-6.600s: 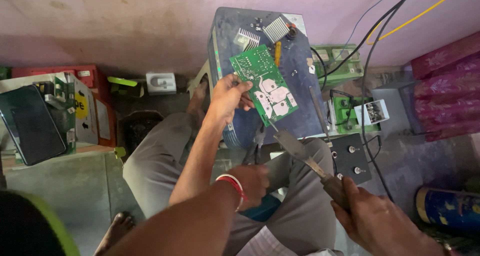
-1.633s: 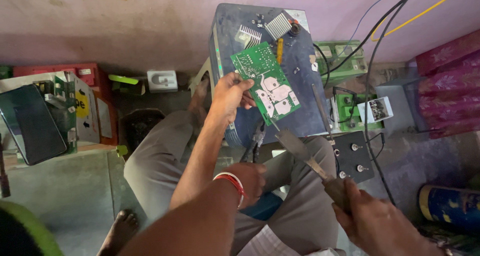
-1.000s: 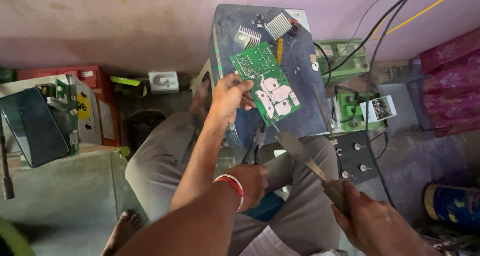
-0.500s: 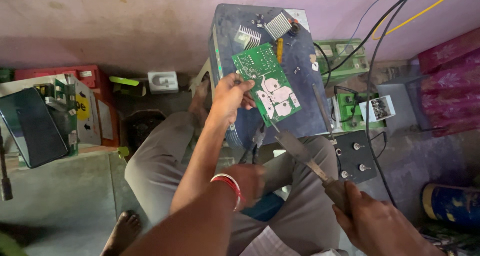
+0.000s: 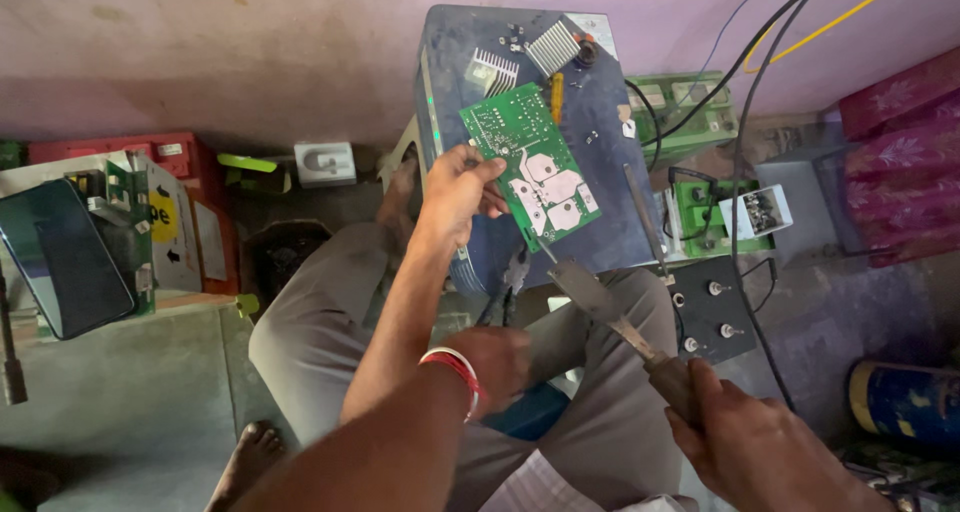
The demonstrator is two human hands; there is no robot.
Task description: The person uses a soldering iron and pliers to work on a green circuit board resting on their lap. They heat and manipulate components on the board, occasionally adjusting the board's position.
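Nearest the camera, at the lower right, the right hand (image 5: 765, 452) has its grip closed round the handle of a soldering iron (image 5: 610, 317). The shaft runs up and left, and its tip meets the lower edge of the green circuit board (image 5: 530, 167). The left hand (image 5: 495, 357), with a red and white bangle (image 5: 455, 364) at the wrist, is closed into a fist over the lap. It sits just below the handles of dark pliers (image 5: 512, 282); whether it holds them I cannot tell.

Beyond it, a co-worker's hand (image 5: 455, 187) pinches the board's left edge and holds it tilted above the front left part of a blue-grey metal case (image 5: 600, 122). 2 finned heat sinks (image 5: 553, 44) lie near the case's far edge. A black box with terminals (image 5: 712, 317) stands on the floor just right of the case's front corner.

Across the last 6 seconds little has moved. The board has only rocked slightly and the iron's tip has stayed at the same lower edge, so I judge the work is being held at that 1 spot.
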